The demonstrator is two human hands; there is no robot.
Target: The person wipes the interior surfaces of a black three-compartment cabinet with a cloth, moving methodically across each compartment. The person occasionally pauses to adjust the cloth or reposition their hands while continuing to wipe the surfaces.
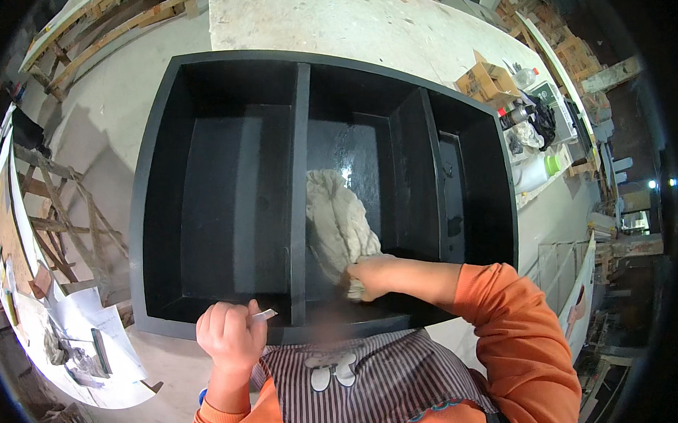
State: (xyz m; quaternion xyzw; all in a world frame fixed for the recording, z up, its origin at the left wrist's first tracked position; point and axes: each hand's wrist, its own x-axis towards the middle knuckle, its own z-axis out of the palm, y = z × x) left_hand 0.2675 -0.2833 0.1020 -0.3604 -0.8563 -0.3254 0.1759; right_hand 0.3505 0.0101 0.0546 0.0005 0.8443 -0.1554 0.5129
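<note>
A black open box [303, 213] with three compartments lies in front of me, its dividers running away from my body. My right hand [370, 277] is closed on a crumpled off-white cloth [338, 215], which trails over the floor of the middle compartment along the left divider. Part of that floor looks wet and shiny. At the box's near edge, my left hand [227, 333] makes a fist round a small flat tool; its pale, blade-like tip [264, 315] sticks out to the right. The rest of this tool is hidden in the fingers.
A pale worktable [308, 20] extends behind the box. To the right stand a cardboard box [488, 82], a white bottle with a green cap [532, 173] and black cloth or plastic [544, 119]. Sheets of paper [94, 332] lie on a side table at left, near wooden trestles [63, 216].
</note>
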